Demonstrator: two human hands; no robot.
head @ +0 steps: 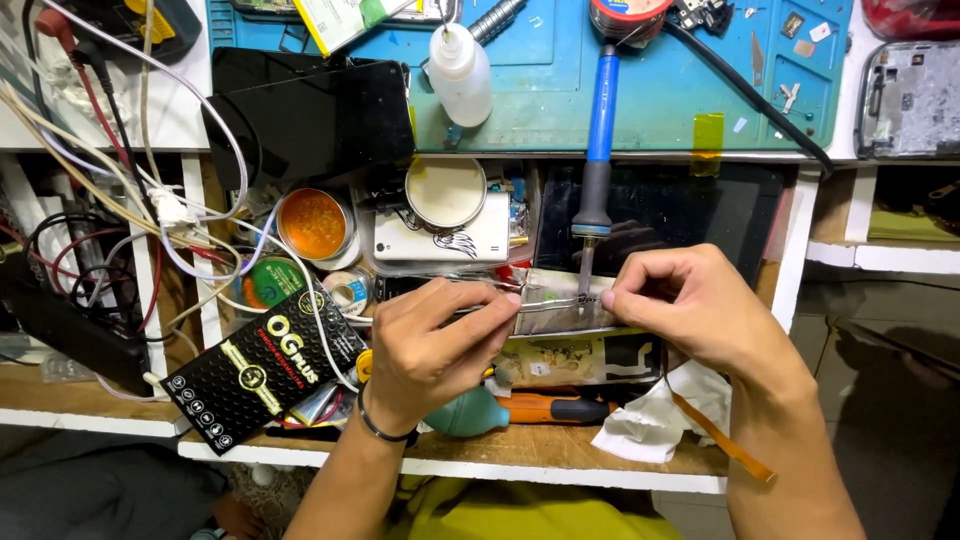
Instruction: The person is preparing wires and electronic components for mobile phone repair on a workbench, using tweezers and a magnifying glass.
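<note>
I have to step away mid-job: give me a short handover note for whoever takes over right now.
Left hand: pinches thin tweezers, tips toward the silvery part.
Right hand: pinches that part's right end, over the open drawer.
Blue soldering iron lies on the blue mat, tip pointing down at the part.
Done: part held level between both hands.
Left: cannot tell from this view.

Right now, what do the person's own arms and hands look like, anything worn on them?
Both forearms are bare, with no sleeves or gloves in view. The left hand has a thin dark band around the wrist. The right hand and its wrist carry nothing: no band, watch or ring that shows.
</note>
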